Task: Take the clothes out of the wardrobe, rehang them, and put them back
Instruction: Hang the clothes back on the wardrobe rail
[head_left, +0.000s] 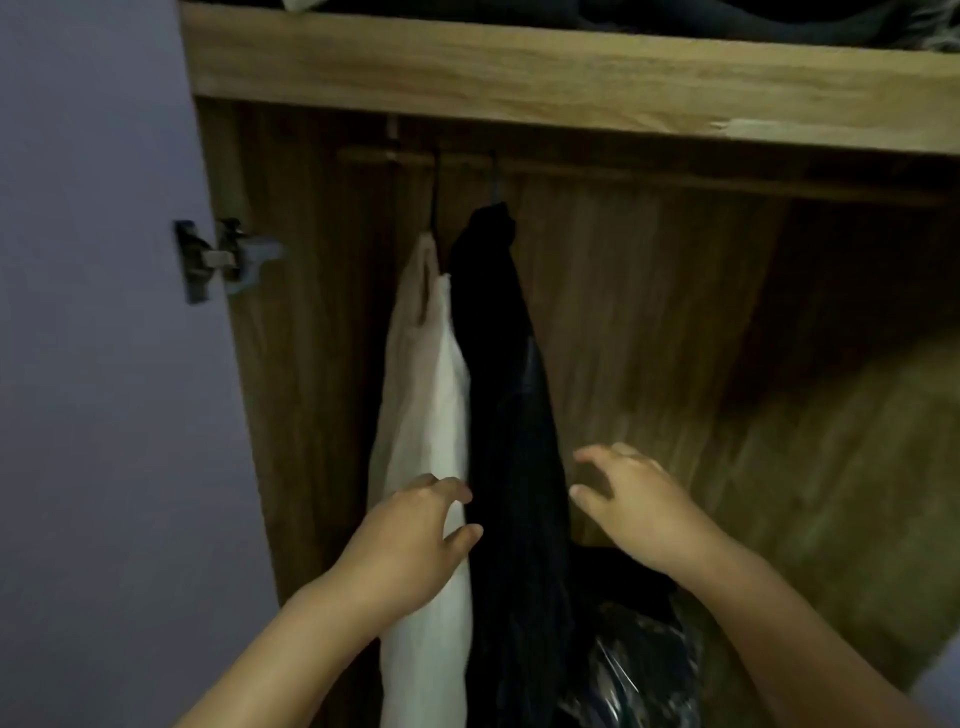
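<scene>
Now both hands reach in: left hand (410, 540) touches the white garment (431, 415), right hand (631, 501) spread and empty beside the dark garment (511, 415) near the rail's (675, 174) left end; next, lift a hanger off.

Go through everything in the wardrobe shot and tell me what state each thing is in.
wardrobe door: open
white garment: hanging on the rail
dark garment: hanging beside it
left hand: open, against the white garment
right hand: open, holding nothing
plastic bag: lying at the bottom

The person shows two bare forearms, with no sleeve reaching either wrist. The left hand (410, 551) and the right hand (636, 506) wear no gloves. No rings, watch or bracelet can be made out in the dim, blurred view.
</scene>
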